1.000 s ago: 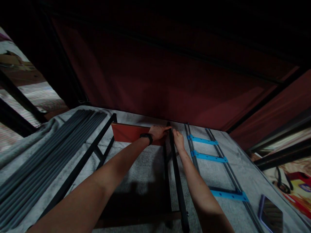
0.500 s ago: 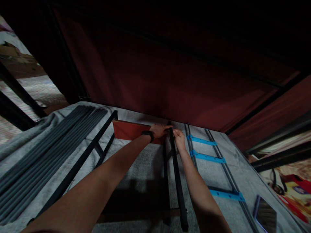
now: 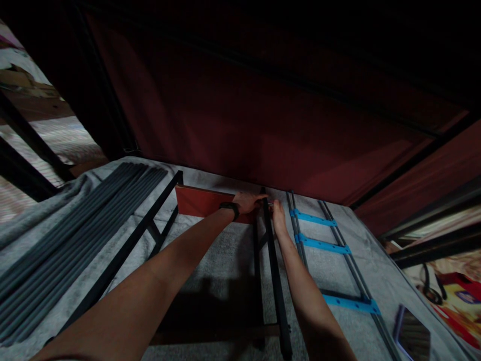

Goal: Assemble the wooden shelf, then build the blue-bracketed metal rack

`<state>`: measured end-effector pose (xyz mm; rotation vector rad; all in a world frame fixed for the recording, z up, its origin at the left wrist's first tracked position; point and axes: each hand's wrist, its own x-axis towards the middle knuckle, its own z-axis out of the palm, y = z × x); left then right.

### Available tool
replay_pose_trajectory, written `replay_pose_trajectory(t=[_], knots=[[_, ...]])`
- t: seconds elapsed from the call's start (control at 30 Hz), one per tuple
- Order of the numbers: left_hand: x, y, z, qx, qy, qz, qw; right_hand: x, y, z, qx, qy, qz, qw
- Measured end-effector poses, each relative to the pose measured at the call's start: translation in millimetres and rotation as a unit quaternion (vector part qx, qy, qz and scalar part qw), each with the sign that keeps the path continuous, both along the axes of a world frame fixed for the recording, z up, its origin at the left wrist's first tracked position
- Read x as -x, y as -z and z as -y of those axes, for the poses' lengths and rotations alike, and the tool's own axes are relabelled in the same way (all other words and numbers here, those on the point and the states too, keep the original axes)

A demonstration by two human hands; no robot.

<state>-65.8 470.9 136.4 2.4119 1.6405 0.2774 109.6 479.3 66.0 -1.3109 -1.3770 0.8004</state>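
A black metal frame lies with a reddish-brown board set across its far end. My left hand, wearing a dark wristband, is closed around the board's right end where it meets the frame's right bar. On the outer side of that bar, my right hand pinches a small shiny piece that looks like a screw, pointed at the bar. The fingertips of both hands are partly hidden by the bar and by shadow.
Several grey tubes lie bundled at left. At right are tubes joined by blue crosspieces, and a phone lies near the cloth's edge. A dark red panel rises behind. Grey cloth covers the surface.
My right hand has turned slightly and its fingers have shifted, so a small shiny piece now shows by the bar. My left hand stays at the board's end.
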Motion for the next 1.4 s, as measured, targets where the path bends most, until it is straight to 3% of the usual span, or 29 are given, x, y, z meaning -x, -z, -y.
replay_pose_trajectory(t=[0.1, 0.4, 0.63, 0.93, 1.17, 1.4], knots=[[0.0, 0.6, -0.6, -0.002, 0.005, -0.004, 1.0, 0.5, -1.2, 3.1, -0.043, -0.004, -0.011, 0.999], [0.2, 0.8, -0.8, -0.004, 0.004, 0.004, 1.0, 0.5, -4.0, -2.8, 0.002, -0.006, 0.031, 0.999], [0.4, 0.4, -1.3, 0.004, 0.007, -0.006, 1.0, -0.6, -0.7, 3.7, -0.026, -0.011, -0.036, 0.999], [0.2, 1.1, -1.0, -0.001, 0.004, 0.001, 1.0, 0.0, -0.5, -8.8, 0.025, 0.002, 0.047, 0.999], [-0.6, 1.2, -1.6, -0.004, 0.007, -0.003, 1.0, -0.5, 0.5, -2.5, -0.023, -0.014, -0.006, 1.0], [-0.5, 1.6, -2.4, -0.004, -0.001, -0.015, 1.0, 1.7, -3.3, -6.3, 0.036, 0.003, 0.018, 0.999]])
